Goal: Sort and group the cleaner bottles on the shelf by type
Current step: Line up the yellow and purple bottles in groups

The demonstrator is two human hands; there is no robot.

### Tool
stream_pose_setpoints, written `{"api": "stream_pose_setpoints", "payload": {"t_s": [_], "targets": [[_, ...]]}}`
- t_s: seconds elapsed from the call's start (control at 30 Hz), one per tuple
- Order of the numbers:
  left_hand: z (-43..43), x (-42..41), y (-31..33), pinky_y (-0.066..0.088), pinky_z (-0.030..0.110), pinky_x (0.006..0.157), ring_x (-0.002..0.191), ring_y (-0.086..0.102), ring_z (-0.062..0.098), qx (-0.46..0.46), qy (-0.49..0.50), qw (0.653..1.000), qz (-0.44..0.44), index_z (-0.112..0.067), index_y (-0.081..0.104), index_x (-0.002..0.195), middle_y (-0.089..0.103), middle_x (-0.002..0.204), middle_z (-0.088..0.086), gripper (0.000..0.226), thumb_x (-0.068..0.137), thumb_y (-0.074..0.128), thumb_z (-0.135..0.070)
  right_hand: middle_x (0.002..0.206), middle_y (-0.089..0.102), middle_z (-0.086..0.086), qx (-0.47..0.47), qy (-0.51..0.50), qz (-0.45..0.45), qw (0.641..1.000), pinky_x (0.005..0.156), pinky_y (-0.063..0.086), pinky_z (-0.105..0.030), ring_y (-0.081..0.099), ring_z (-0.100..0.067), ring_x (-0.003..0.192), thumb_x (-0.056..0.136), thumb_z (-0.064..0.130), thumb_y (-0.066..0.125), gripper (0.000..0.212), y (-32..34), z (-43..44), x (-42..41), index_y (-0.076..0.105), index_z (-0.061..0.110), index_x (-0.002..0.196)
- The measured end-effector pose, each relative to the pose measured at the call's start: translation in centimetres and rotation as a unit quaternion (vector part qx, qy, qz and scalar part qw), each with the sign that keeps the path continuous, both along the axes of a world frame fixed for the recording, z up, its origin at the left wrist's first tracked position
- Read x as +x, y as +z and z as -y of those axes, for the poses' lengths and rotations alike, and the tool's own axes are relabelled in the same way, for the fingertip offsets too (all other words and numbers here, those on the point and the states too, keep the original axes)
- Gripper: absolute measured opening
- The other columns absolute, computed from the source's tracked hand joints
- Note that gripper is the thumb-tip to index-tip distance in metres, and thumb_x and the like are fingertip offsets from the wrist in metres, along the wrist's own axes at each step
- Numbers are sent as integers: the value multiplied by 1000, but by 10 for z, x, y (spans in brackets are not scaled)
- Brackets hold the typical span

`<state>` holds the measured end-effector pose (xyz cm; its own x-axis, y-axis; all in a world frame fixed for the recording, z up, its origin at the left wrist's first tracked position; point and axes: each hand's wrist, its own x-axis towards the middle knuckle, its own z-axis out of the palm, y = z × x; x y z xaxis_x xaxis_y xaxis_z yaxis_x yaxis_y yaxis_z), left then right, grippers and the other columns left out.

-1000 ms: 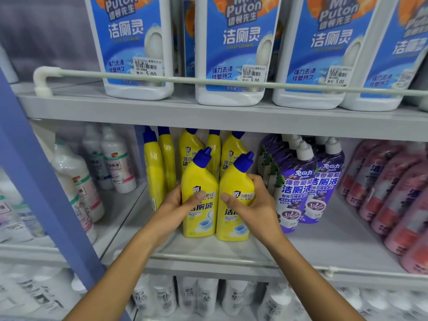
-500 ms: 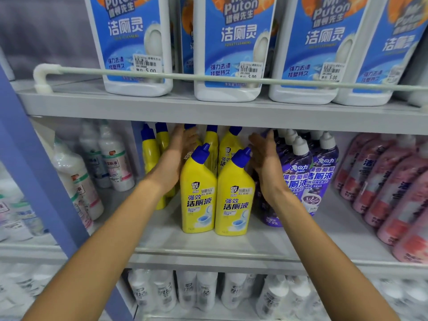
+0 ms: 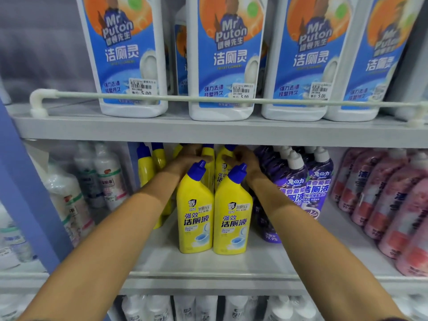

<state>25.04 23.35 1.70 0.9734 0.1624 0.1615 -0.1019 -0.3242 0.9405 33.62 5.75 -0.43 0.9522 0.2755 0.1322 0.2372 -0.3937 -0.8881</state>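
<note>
Two yellow toilet-cleaner bottles with blue caps stand side by side at the front of the middle shelf [image 3: 208, 265]: the left one [image 3: 195, 214] and the right one [image 3: 232, 218]. More yellow bottles [image 3: 148, 165] stand in rows behind them. My left hand [image 3: 185, 162] reaches past the front pair, its fingers curled on the neck of a rear yellow bottle [image 3: 207, 172]. My right hand [image 3: 244, 162] does the same on the neighbouring rear yellow bottle [image 3: 221, 172]. Both forearms flank the front pair. The bodies of the rear bottles are mostly hidden.
Purple bottles [image 3: 317, 188] stand right of the yellow group, pink bottles [image 3: 393, 205] further right, white bottles [image 3: 108, 181] to the left. Large blue-labelled white bottles [image 3: 227, 66] fill the top shelf behind a rail [image 3: 208, 100]. A blue upright [image 3: 23, 181] stands left. White bottles [image 3: 208, 306] sit below.
Both hands let go of the two front yellow bottles, which now stand on the shelf, and moved back and up to the rear yellow bottles, closing on their necks.
</note>
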Motion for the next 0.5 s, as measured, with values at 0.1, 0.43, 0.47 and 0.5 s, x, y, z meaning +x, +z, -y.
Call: {"api": "stream_pose_setpoints", "payload": {"t_s": [0.1,0.43,0.47,0.5], "targets": [[-3,9,-1,52,45,106,124,64,34,-15,-12,1000,-4,1,57,139,66,135,21,54,88,74,6,130,64,-21,-17,0,18,1000,64,40,-11,63,-25,107,92,17,77,47,1,-2,7,59,-8,129],[-11,4,2,55,40,91,109,65,31,72,11,997,-2,9,57,132,66,125,22,42,92,68,8,96,62,-11,-77,26,72,994,52,40,-4,54,-18,94,89,5,78,34,12,11,2,62,-12,115],[-13,0,4,53,41,91,104,65,28,75,2,997,-4,6,57,130,66,123,21,37,94,65,9,91,62,-8,-89,28,86,992,60,45,-9,54,-18,91,90,11,79,31,12,13,-2,64,-8,109],[-14,-3,5,53,36,86,96,64,21,83,-9,996,-8,-1,58,127,67,117,16,33,96,63,8,92,65,-11,-100,34,102,989,72,51,-21,57,-22,90,89,19,80,34,11,16,-5,66,-7,107]]}}
